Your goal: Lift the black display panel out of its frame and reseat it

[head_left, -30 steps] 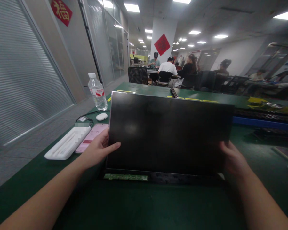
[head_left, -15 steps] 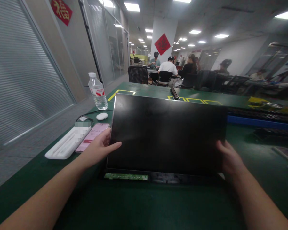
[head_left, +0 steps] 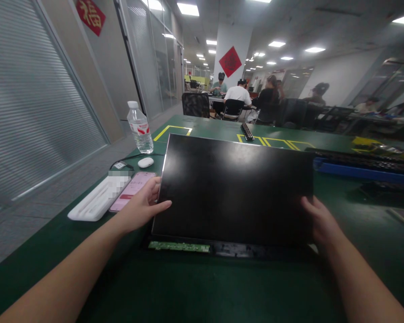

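Observation:
A black display panel (head_left: 235, 188) stands tilted in front of me, its long lower edge toward me. My left hand (head_left: 150, 204) grips its left edge, thumb on the front face and fingers behind. On the right edge, my right hand (head_left: 323, 222) holds it the same way, with the fingers mostly hidden behind. Along the panel's lower edge lies a green circuit board strip (head_left: 178, 246), joined by a dark strip (head_left: 245, 250) to its right. Whether the panel's lower edge rests on the table cannot be made out.
On the left of the green table (head_left: 202, 291) are a phone (head_left: 126, 197), a white case (head_left: 97, 199), a small white oval object (head_left: 146, 162) and a water bottle (head_left: 140, 128). A blue bar (head_left: 357, 170) lies at right. A ribbed black piece (head_left: 247, 132) sits beyond the panel. Several people sit farther back.
The panel's top edge leans slightly farther back, and both hands keep their hold. The whole view has shifted a little, so the surroundings appear slightly farther right.

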Motion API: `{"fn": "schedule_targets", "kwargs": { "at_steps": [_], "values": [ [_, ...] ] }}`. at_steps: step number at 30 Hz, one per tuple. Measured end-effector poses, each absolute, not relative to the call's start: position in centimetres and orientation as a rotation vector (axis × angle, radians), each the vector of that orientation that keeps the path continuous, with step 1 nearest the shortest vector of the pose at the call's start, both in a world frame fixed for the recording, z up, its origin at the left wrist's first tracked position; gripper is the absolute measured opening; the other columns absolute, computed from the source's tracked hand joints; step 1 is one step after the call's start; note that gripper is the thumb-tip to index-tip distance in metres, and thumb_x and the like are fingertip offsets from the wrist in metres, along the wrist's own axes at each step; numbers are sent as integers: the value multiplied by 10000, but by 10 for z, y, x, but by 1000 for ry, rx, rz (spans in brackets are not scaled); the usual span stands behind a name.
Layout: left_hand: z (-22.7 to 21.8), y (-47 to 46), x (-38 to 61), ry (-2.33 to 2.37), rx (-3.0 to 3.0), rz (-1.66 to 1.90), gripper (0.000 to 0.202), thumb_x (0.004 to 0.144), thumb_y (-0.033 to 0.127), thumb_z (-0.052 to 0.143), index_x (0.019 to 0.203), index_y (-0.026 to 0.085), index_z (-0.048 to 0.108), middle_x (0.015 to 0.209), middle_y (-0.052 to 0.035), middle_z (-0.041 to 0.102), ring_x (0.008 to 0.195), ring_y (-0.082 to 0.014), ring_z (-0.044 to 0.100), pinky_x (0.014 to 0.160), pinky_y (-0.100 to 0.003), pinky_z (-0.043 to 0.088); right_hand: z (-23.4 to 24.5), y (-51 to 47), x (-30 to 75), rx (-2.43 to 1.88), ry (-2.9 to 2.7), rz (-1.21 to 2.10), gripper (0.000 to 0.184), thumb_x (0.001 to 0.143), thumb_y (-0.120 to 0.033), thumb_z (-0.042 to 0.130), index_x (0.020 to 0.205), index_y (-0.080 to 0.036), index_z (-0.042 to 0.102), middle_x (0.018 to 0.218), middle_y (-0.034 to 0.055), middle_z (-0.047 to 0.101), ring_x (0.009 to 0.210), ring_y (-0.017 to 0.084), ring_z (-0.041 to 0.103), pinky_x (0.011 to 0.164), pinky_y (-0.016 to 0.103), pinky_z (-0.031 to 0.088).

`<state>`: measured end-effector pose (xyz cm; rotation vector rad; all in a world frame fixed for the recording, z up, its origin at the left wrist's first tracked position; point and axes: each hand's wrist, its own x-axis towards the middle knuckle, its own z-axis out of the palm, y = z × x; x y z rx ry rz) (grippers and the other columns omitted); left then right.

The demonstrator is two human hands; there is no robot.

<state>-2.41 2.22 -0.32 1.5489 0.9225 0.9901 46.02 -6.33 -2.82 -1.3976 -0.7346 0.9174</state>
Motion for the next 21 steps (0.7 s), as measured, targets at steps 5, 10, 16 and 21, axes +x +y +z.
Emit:
{"fn": "schedule_targets", "kwargs": {
  "at_steps": [5, 10, 16, 21],
  "values": [
    [-5, 22, -24, 906, 1522, 984, 586, 768, 418, 924, 1220, 268, 584, 1339, -141, 762, 1274, -364, 709, 1131, -606, 495, -23, -65, 461, -1435, -675, 968, 348, 680, -475, 884, 975, -327, 775, 1029, 40, 843, 1139, 380, 754, 1026, 548, 599],
    [-5, 22, -24, 915, 1521, 986, 603, 757, 431, 929, 1229, 272, 588, 1346, -140, 762, 1283, -376, 704, 1123, -598, 505, -15, -68, 463, -1456, -768, 943, 336, 672, -424, 882, 990, -347, 805, 1115, 42, 833, 1166, 369, 743, 1083, 541, 566],
    [-6, 24, -24, 904, 1514, 979, 578, 761, 426, 925, 1209, 271, 594, 1334, -129, 771, 1284, -371, 705, 1124, -588, 505, -16, -68, 474, -1483, -825, 814, 404, 581, -353, 919, 967, -344, 801, 1109, 57, 823, 1128, 367, 744, 1051, 531, 585],
    [-7, 24, -22, 945, 1468, 985, 606, 722, 412, 943, 1199, 266, 598, 1281, -123, 791, 1253, -375, 723, 1098, -575, 534, -20, -67, 480, -1508, -812, 783, 483, 515, -344, 959, 970, -315, 800, 993, 36, 820, 987, 315, 761, 898, 457, 632]
  ]
}}
